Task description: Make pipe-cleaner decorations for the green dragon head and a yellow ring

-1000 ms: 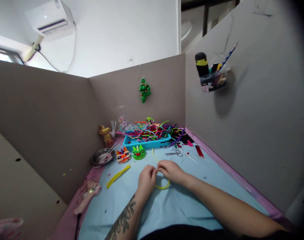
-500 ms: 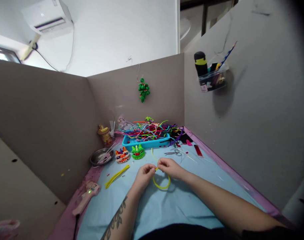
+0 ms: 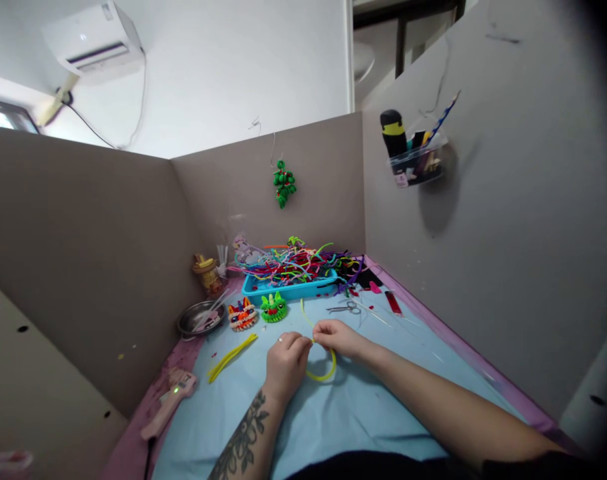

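Note:
A yellow pipe cleaner point(image 3: 323, 378) bends in a loop below my fingers, and one end sticks up beyond my hands. My left hand point(image 3: 288, 360) pinches it where the loop crosses, its back turned upward. Close beside, my right hand point(image 3: 340, 337) grips the same pipe cleaner between thumb and fingertips. The exact crossing point is partly hidden by the fingers. To the left lies a small bundle of yellow pipe cleaners point(image 3: 232, 358). Beyond it stand an orange-and-white animal head point(image 3: 242, 315) and a green animal head point(image 3: 274, 308), both made of fuzzy stems.
At the back, a blue tray point(image 3: 288, 291) overflows with colourful pipe cleaners. Scissors point(image 3: 348, 307) lie right of centre. On the left are a metal bowl point(image 3: 202, 319) and a pink glue gun point(image 3: 170, 403). Grey partitions point(image 3: 313, 180) enclose the table; a clear box point(image 3: 418, 167) of tools hangs right.
My left hand has rolled over so that its back shows more, still pinching the pipe cleaner. The loop looks partly more covered by the left hand. The camera view has shifted slightly.

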Action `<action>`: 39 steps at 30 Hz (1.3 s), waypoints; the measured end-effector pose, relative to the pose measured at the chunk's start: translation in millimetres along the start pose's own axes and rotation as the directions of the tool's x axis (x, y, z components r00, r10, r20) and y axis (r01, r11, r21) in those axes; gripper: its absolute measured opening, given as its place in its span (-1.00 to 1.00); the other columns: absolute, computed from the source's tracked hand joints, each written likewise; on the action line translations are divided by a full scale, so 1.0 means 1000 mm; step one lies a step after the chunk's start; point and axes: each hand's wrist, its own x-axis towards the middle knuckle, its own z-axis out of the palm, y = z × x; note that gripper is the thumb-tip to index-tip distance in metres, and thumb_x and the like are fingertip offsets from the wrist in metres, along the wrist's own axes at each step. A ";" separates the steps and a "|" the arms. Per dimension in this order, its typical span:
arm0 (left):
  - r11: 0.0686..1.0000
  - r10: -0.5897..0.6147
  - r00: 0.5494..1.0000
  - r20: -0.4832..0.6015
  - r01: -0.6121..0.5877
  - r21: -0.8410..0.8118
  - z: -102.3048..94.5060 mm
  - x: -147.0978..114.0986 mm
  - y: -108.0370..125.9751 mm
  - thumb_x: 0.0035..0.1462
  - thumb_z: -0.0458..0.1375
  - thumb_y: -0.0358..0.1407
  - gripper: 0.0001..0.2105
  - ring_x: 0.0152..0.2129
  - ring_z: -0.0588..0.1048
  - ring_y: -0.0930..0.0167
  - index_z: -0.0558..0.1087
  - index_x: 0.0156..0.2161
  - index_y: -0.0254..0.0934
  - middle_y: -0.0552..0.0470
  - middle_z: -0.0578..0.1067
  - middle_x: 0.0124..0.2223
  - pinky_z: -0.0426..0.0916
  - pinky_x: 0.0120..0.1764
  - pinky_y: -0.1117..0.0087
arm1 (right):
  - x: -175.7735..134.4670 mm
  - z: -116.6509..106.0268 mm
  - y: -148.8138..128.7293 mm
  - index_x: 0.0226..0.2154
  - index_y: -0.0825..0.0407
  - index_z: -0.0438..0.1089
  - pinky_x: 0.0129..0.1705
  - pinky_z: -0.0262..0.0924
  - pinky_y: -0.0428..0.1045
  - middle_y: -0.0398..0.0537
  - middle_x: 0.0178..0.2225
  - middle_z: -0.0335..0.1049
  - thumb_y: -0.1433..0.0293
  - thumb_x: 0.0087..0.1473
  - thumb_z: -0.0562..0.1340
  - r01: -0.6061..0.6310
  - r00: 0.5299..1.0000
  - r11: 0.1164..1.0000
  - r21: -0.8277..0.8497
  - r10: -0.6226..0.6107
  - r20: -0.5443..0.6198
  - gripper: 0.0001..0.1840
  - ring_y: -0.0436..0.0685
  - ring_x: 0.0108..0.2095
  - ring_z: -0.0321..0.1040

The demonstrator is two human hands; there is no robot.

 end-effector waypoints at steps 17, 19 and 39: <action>0.117 -0.381 0.595 0.708 0.790 -0.601 0.000 0.011 -0.005 -0.22 0.22 -0.23 -0.76 -0.73 -0.12 0.63 0.27 -0.50 -0.32 0.28 0.00 -0.66 -0.28 -0.63 0.51 | -0.010 0.006 -0.011 -0.47 0.07 0.35 -0.30 0.08 -0.11 -0.11 -0.47 0.35 0.51 -0.03 0.09 0.344 0.923 0.764 -0.546 -0.381 0.048 -0.86 0.03 -0.39 0.25; 0.067 -0.372 0.599 0.709 0.779 -0.624 -0.001 0.011 -0.004 -0.25 0.25 -0.21 -0.72 -0.74 -0.11 0.64 0.27 -0.51 -0.32 0.28 0.01 -0.66 -0.30 -0.63 0.50 | -0.010 0.006 -0.011 -0.47 0.07 0.35 -0.33 0.08 -0.11 -0.12 -0.49 0.34 0.51 -0.02 0.09 0.332 0.924 0.778 -0.534 -0.383 0.016 -0.87 0.02 -0.42 0.25; -0.047 -0.315 0.646 0.695 0.721 -0.692 -0.003 0.010 -0.003 -0.16 0.19 -0.25 -0.78 -0.74 0.01 0.66 0.26 -0.53 -0.34 0.17 0.23 -0.59 -0.23 -0.66 0.55 | -0.014 0.008 -0.013 -0.45 0.07 0.34 -0.33 0.10 -0.08 -0.08 -0.50 0.31 0.47 0.05 0.08 0.507 0.805 0.658 -0.557 -0.593 0.033 -0.86 0.03 -0.43 0.22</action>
